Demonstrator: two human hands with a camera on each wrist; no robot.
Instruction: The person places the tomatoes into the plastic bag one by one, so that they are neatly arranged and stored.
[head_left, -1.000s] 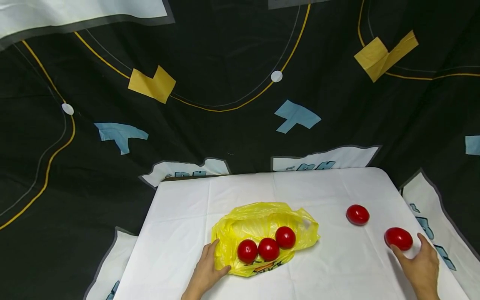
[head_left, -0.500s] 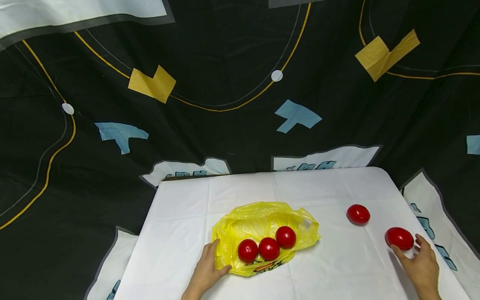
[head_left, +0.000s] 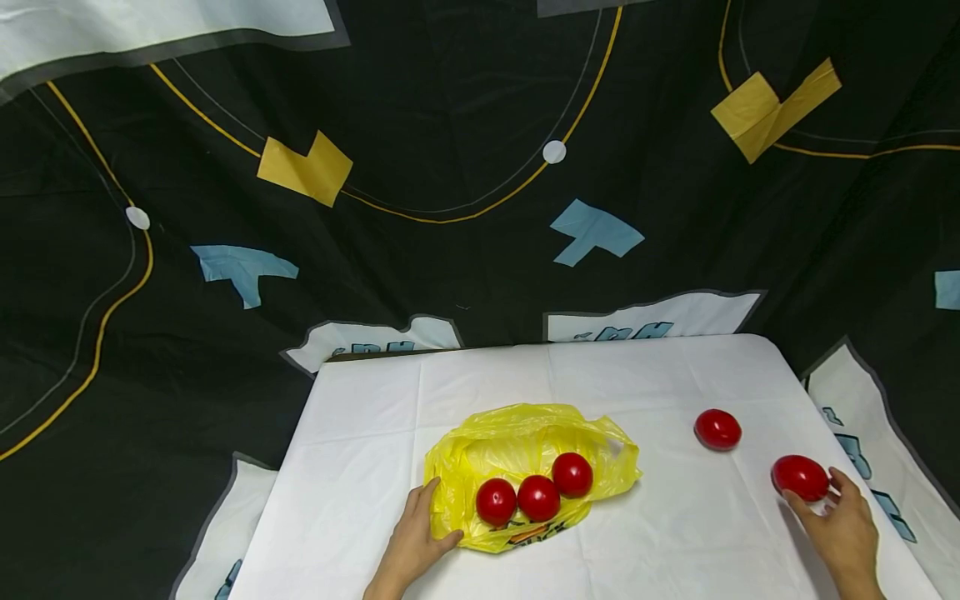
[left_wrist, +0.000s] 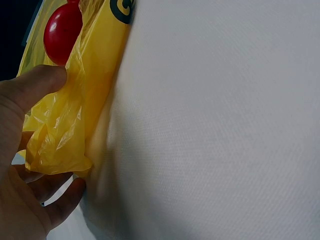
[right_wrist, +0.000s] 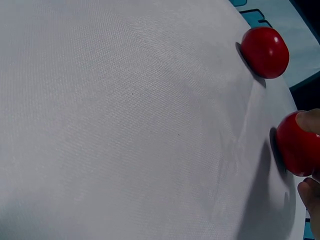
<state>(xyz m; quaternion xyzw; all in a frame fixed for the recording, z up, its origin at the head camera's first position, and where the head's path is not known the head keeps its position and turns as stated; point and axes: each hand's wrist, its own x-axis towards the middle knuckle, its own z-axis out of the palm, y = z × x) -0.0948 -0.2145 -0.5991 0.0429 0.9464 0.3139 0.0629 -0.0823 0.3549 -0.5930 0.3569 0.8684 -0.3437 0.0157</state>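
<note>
A crumpled yellow plastic bag (head_left: 480, 450) lies on its side on the table, its mouth spread wide. Three glossy red balls rest in a row in it, one of them the leftmost ball (head_left: 496, 502). My left hand (head_left: 411, 533) holds the bag's left end, thumb (left_wrist: 47, 82) on one side and fingers (left_wrist: 67, 197) on the other. At the far right, my right hand (head_left: 843, 529) grips another smooth red ball (head_left: 798, 477) with thumb and fingertips at its right and near sides. Behind it sits a further red ball (head_left: 717, 429), untouched.
A white cloth covers the table (head_left: 360, 417), whose right edge runs close by my right hand. Behind stands a dark curtain (head_left: 450, 267) with yellow and blue patches. Dark printing (head_left: 536, 535) marks the bag's near side.
My right hand's index finger has bent in against the red ball at the right. The left hand, the bag and the balls in it stay put.
</note>
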